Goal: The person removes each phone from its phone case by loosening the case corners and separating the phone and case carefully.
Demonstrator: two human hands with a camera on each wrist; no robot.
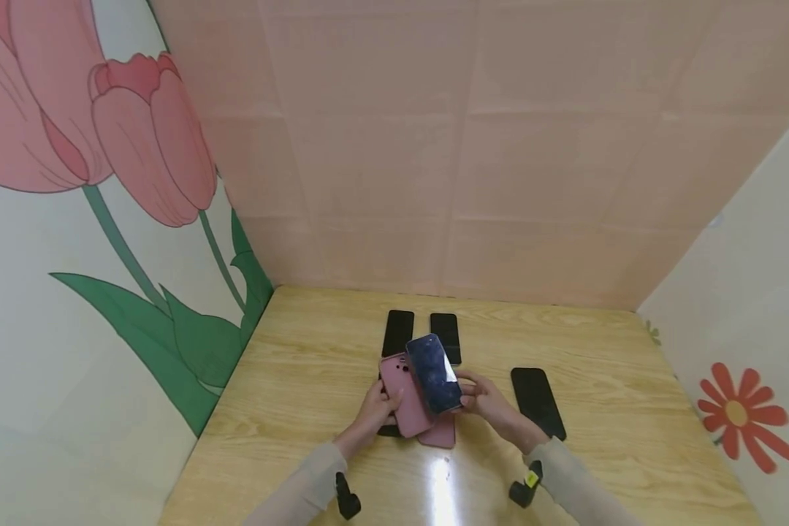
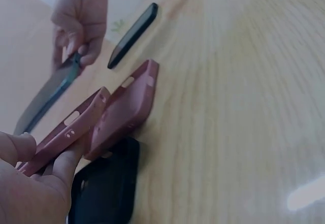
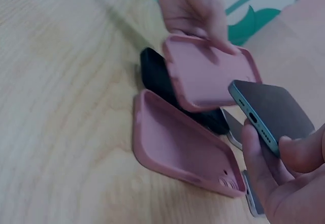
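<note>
Head view: L hand point(image 1: 375, 410) grips pink phone case point(image 1: 409, 408), R hand point(image 1: 488, 402) pinches smartphone point(image 1: 432, 372), both held above wood table point(image 1: 302, 409); black-faced phones point(image 1: 538, 403) lie at back & to R. L wrist view: held case tilted; 2nd pink case point(image 2: 127, 109) & black phone case point(image 2: 107, 186) rest on table below it. R wrist view: R hand grasps phone by its port end, corner nr held case; 2nd pink case lies open side up

From above, I saw the held pink case point(image 1: 406, 405) hide much of the black case point(image 1: 389, 431) and lower pink case point(image 1: 440, 435). The right wrist view's edge cut off the right hand point(image 3: 297, 198).
</note>
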